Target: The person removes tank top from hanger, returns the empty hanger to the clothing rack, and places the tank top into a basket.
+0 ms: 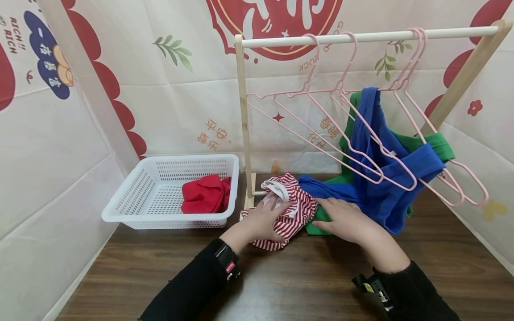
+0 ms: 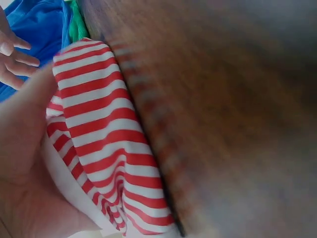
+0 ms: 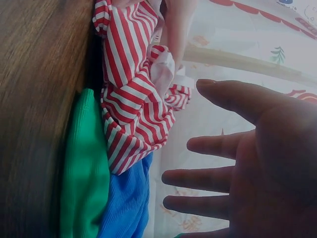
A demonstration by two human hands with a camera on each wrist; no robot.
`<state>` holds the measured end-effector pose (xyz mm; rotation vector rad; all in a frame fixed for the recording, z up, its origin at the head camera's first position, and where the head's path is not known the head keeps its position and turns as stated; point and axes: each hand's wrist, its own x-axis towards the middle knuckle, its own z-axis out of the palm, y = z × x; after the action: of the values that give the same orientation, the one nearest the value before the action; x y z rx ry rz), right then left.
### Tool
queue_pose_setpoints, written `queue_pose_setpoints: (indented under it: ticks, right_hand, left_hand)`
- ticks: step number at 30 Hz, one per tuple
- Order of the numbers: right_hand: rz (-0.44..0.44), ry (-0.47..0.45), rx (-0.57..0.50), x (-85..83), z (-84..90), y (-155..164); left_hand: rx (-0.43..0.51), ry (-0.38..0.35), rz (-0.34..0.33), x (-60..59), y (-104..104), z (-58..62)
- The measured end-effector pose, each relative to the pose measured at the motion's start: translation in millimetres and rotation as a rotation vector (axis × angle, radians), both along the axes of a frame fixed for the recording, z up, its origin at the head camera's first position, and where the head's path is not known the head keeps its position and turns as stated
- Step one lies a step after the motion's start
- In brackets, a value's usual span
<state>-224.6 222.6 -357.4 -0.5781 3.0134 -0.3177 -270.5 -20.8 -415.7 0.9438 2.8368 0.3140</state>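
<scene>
A red-and-white striped garment [image 1: 299, 209] [image 2: 99, 124] [image 3: 129, 99] lies bunched on the dark wooden table [image 1: 281, 276]. My left hand [image 1: 263, 220] [image 2: 20, 163] grips it from the near side, with cloth gathered against the palm. My right hand [image 1: 345, 218] [image 3: 247, 163] is open with fingers spread, just right of the striped bundle, over the edge of a green garment [image 1: 315, 227] [image 3: 84, 173] and a blue garment [image 1: 385, 178] [image 3: 126, 203]. The blue and green cloth hangs from the rack and trails onto the table.
A white perforated basket [image 1: 120, 214] at the left holds a red garment [image 1: 205, 194]. A wooden clothes rack [image 1: 242, 111] stands behind, with several pink wire hangers [image 1: 321, 116] on its rail. Printed fabric walls close in the left, back and right.
</scene>
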Motion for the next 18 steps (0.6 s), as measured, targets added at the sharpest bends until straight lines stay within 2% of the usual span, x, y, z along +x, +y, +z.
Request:
queue_pose_setpoints:
  ticks: [8, 13, 18]
  right_hand:
    - [-0.009, -0.03, 0.0, -0.8, -0.3, 0.7]
    - [-0.009, -0.034, 0.006, 0.5, 0.4, 1.7]
    - [-0.01, -0.039, 0.006, 1.6, 1.0, 3.9]
  left_hand:
    - [-0.053, 0.057, -0.062, -0.4, 2.7, 5.2]
    - [-0.015, 0.054, -0.058, 3.1, 0.3, 6.1]
    - [0.013, 0.12, -0.065, 5.4, 0.2, 9.5]
